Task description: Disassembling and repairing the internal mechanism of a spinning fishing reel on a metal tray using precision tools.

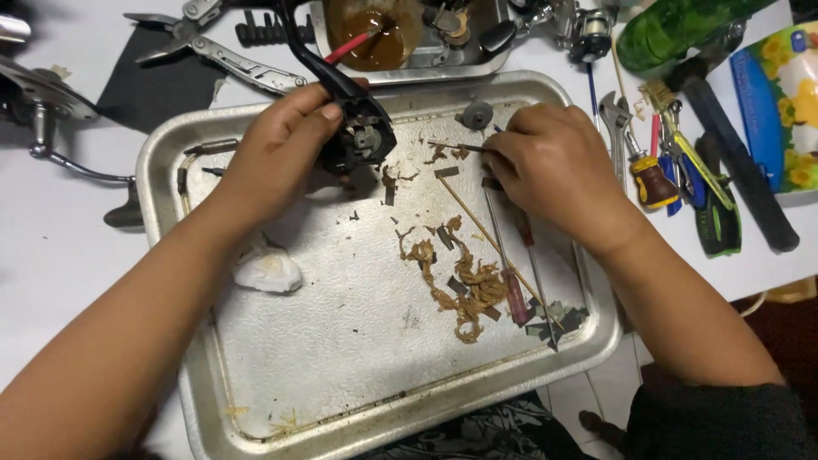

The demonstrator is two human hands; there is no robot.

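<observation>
My left hand (277,145) grips a black fishing reel body (358,128) with its gears exposed, held just above the metal tray (170,145). My right hand (545,166) pinches a thin dark pick tool (456,146) whose tip points left toward the reel. Smears of brown old grease (464,285) and small dark scraps lie in the tray's middle. A crumpled white tissue (268,273) rests at the tray's left, under my left forearm. A small grey gear (475,114) lies near the tray's far rim.
Thin screwdrivers (511,281) and a wooden stick lie in the tray under my right hand. A second tray with brown liquid (375,38) stands behind. Pliers (221,51), a wrench (615,119), a hammer (741,179), a green bottle (673,30) and a reel crank (51,136) surround the tray.
</observation>
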